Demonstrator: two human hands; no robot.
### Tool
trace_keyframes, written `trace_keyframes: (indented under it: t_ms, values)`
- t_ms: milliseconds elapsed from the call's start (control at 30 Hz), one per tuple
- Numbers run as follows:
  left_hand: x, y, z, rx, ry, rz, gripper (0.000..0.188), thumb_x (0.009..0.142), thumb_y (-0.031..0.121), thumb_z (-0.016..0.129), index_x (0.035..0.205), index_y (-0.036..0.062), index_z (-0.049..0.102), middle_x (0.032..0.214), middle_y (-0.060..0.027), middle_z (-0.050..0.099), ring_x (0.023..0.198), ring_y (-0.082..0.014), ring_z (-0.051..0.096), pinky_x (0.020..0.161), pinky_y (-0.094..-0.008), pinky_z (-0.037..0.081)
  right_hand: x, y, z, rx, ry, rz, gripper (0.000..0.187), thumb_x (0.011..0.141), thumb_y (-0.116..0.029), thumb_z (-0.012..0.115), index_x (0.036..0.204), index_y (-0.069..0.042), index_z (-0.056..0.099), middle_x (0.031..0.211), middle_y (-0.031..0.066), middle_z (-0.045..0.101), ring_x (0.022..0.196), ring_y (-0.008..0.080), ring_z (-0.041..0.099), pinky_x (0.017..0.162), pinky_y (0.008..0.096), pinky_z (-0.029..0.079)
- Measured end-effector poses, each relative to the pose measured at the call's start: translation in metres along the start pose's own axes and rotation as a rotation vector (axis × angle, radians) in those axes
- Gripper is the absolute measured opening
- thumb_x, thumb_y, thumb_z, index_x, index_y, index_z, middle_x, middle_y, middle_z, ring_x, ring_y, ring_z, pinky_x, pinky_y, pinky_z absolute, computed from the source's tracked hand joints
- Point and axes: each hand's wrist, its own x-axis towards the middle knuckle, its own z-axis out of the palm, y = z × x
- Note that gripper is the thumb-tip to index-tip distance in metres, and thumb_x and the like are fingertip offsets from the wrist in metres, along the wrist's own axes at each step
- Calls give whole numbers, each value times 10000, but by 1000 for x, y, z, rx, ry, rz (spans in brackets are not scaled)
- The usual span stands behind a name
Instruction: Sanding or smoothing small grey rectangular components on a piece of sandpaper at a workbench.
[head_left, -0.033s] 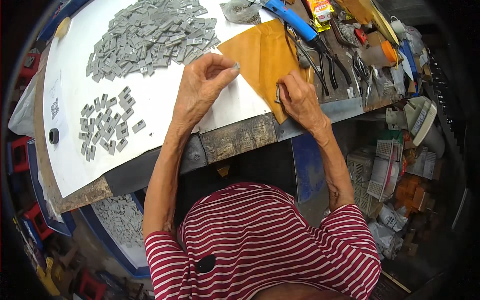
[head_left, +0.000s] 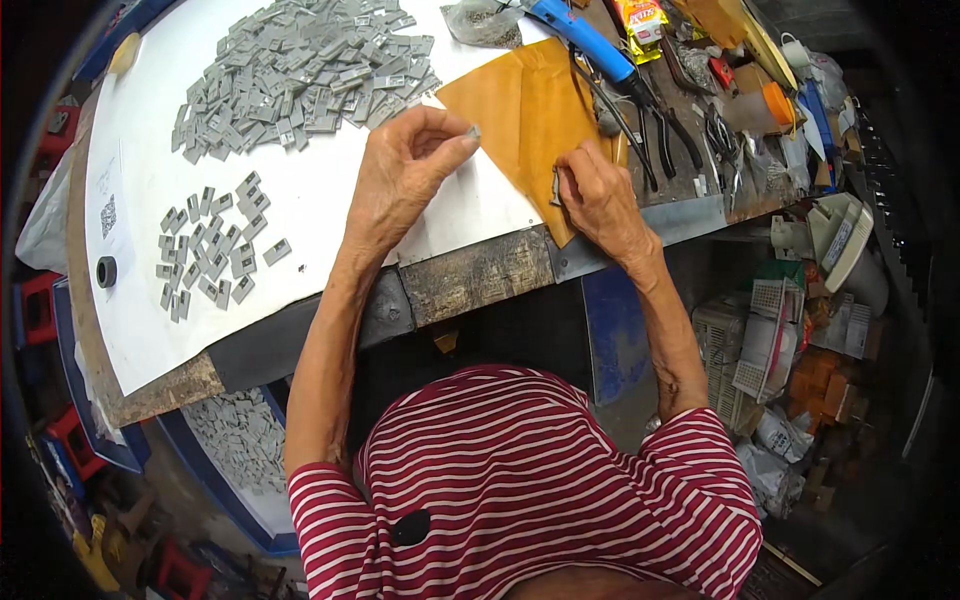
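My left hand (head_left: 408, 165), above the white sheet (head_left: 330, 210), is closed in a pinch with a small grey piece (head_left: 473, 131) between thumb and forefinger. Only the end of that piece shows. My right hand (head_left: 600, 195) is closed at the near edge of the brown paper (head_left: 522, 105), its fingertips gripping a small narrow grey piece (head_left: 556, 187); its exact kind is hard to make out. A large heap of grey rectangular pieces (head_left: 300, 75) lies beyond my left hand. Several more grey pieces (head_left: 213, 250), each with a dark recess, are spread out to the left.
Right of the brown paper lie a blue-handled tool (head_left: 590, 42), black-handled pliers (head_left: 665, 135) and an orange-rimmed container (head_left: 775, 103). A black ring (head_left: 107, 271) sits on the sheet at left. Below the bench stands a blue tray (head_left: 190, 450) of grey pieces; baskets (head_left: 770, 335) crowd the right.
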Motion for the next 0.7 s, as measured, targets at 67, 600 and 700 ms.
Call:
trace_keyframes:
  t_ms: [67,600,700]
  values:
    - [0,-1,0,-24,-7,0,281,771,189,646,911,-48,590,841,-104,625,792,-149,590,734,-257,466,-1,1,1,-5,3,-6,118,740,30,569,832,7,499,728,138,506,654,318,549,547,383,437]
    - [0,-8,-2,-245,-124,-77,304,792,217,617,955,-35,567,799,-119,651,741,-138,607,722,-258,471,3,6,-1,50,-25,-51,103,738,10,541,812,17,471,750,157,494,661,334,538,552,391,446]
    - [-1,-5,-1,-289,-131,-104,294,798,218,621,953,-26,568,802,-123,653,747,-135,613,731,-261,477,4,3,-6,116,-54,15,97,736,13,533,821,18,488,751,156,526,675,333,557,561,379,450]
